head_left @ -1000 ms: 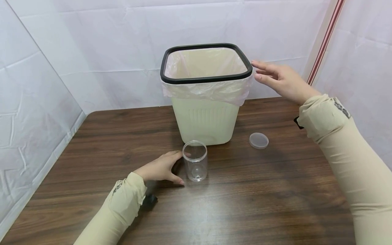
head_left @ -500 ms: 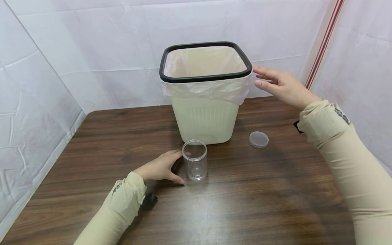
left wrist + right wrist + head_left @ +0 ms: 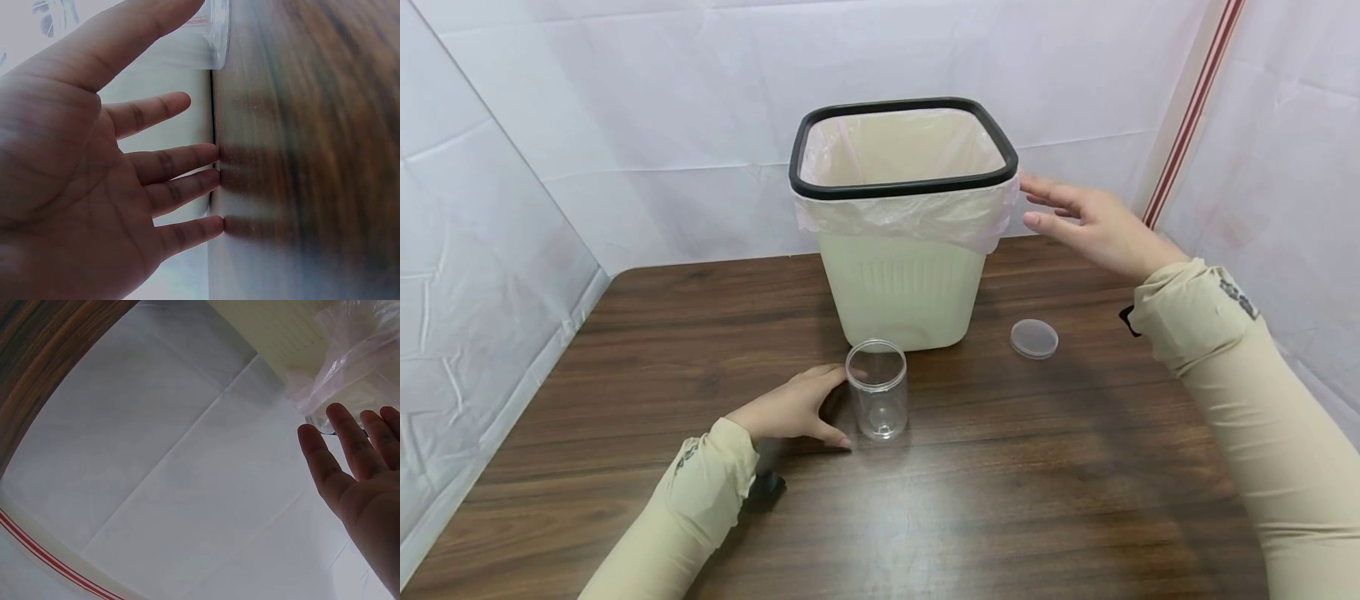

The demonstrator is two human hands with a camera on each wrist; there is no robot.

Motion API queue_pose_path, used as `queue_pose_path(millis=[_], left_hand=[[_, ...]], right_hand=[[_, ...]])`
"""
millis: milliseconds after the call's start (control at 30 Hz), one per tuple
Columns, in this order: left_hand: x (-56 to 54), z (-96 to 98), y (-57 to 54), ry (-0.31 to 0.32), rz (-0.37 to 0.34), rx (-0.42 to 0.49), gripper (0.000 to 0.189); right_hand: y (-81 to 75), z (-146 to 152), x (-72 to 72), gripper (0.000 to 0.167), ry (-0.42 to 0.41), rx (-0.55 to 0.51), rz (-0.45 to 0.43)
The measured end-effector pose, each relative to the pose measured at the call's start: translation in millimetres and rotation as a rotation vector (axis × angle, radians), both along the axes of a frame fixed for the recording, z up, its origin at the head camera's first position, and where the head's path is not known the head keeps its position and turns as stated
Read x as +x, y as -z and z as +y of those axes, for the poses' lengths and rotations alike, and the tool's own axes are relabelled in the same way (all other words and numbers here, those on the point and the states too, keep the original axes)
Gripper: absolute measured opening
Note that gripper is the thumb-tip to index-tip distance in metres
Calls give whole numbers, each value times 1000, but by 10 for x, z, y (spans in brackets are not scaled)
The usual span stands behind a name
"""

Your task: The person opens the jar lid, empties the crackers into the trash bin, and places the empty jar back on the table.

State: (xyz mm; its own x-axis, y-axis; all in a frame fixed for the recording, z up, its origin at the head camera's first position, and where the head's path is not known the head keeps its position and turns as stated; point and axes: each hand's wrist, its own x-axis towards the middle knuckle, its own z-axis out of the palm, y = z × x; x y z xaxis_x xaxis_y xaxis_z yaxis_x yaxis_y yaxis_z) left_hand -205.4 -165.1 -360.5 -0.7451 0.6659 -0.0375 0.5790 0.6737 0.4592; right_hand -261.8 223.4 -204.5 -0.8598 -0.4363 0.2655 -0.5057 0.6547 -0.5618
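A clear, lidless jar stands upright on the table in the head view, just in front of a pale green trash bin. My left hand lies beside the jar's left side, thumb and fingers spread and not curled round it. Its fingertips touch the tabletop in the left wrist view, where part of the jar shows at the top. My right hand is raised at the bin's right side, near the pinkish bag folded over the rim, its fingers loosely extended and holding nothing. Contact with the bag cannot be told.
A round clear lid lies flat on the wooden table, right of the bin. The bin's black rim holds the liner in place. White sheeting hangs behind and at both sides.
My right hand has lowered slightly along the bin's right side. The head view has shifted a little. My left hand, the jar and the lid stay in place.
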Motion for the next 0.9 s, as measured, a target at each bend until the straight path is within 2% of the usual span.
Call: queue_pose_path(millis=[900], left_hand=[[16,-17,-11,1,-12,8,91]], right_hand=[[245,-4,62,53,-3,-31,-15]])
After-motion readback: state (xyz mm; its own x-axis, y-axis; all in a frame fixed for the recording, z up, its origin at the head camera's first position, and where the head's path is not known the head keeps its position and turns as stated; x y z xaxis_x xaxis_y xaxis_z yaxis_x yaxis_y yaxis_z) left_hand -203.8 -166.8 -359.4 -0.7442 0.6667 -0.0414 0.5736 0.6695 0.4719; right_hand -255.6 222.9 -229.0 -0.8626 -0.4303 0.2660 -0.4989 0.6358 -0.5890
